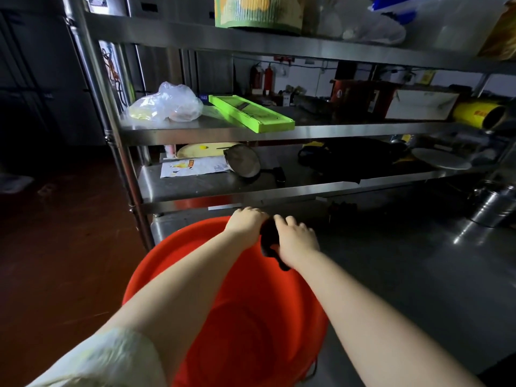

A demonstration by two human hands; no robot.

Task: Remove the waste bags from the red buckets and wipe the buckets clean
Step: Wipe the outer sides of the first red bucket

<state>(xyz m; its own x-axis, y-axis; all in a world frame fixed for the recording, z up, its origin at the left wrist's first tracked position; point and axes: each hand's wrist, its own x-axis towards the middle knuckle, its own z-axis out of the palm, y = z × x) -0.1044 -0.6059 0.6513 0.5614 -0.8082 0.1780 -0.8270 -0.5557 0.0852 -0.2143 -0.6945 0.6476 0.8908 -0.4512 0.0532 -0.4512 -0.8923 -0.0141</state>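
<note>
A red bucket stands on the steel counter in front of me, its inside bare with no bag in it. Both of my hands reach to its far rim. My left hand curls over the rim at the back. My right hand sits just right of it and holds a dark cloth against the rim. The cloth bunches between the two hands and hangs a little into the bucket.
A steel rack rises behind the bucket, with a clear plastic bag, a green slicer tray, papers and a strainer on its shelves. Steel counter stretches to the right, with a metal pot. Dark red floor lies to the left.
</note>
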